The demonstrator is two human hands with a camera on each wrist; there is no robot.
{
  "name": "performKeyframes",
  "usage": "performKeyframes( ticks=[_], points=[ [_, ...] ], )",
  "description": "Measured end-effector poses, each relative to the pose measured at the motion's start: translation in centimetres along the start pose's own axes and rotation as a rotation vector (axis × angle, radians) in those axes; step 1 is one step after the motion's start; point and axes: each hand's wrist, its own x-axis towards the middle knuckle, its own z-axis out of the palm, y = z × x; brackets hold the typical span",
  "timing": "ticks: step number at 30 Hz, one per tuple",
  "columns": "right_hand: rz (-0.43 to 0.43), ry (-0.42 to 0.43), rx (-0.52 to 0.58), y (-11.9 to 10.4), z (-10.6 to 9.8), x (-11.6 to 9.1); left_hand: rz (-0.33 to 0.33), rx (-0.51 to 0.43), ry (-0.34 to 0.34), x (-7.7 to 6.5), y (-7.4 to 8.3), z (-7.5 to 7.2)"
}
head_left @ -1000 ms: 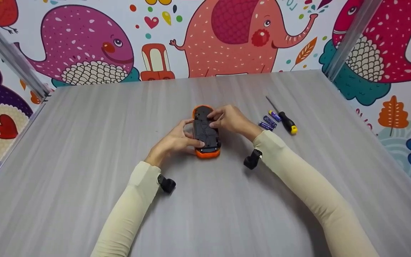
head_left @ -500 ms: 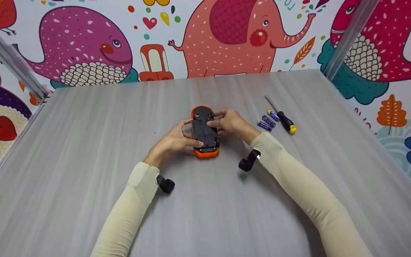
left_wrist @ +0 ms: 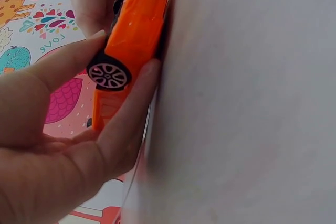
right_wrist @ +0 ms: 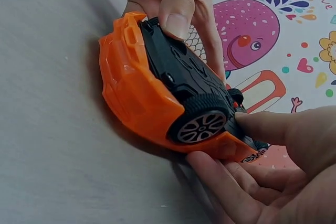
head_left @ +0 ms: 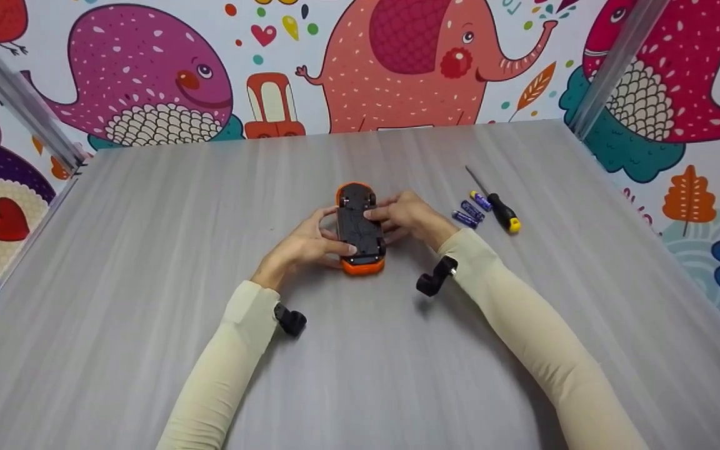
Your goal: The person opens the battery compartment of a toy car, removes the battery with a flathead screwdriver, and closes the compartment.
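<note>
An orange toy car (head_left: 362, 267) is held upside down at the middle of the table, its black underside (head_left: 360, 228) facing up. My left hand (head_left: 302, 245) grips its left side, thumb on the underside and fingers beneath; in the left wrist view the fingers lie along the orange body (left_wrist: 137, 30) near a spoked wheel (left_wrist: 109, 73). My right hand (head_left: 411, 215) grips the right side, with the thumb pressed on the underside. From the right wrist view, the right fingers (right_wrist: 223, 187) support the body below the wheel (right_wrist: 202, 126).
Right of the car lie several purple batteries (head_left: 472, 210) with a black and yellow screwdriver (head_left: 502, 214) beside them. The grey table (head_left: 166, 237) ends at a wall (head_left: 179, 69) printed with cartoon animals. Black cameras (head_left: 437, 277) sit on both wrists.
My right hand's fingers have moved off the car's underside and round its right side, leaving the thumb on top. The left hand keeps its hold. The batteries and screwdriver have not moved.
</note>
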Motion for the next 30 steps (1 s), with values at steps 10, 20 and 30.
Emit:
performKeyframes(
  ticks=[10,20,30],
  points=[
    [-0.019,0.046,-0.002,0.1,0.4,-0.5,-0.017,-0.039,0.003,0.3,0.0,0.0],
    [-0.053,0.058,0.018,0.5,0.4,-1.2,-0.048,-0.039,-0.008,0.2,0.2,0.1],
    [-0.095,0.07,0.144,1.1,0.2,-1.6,-0.012,-0.148,-0.066,0.2,-0.1,-0.9]
  ],
)
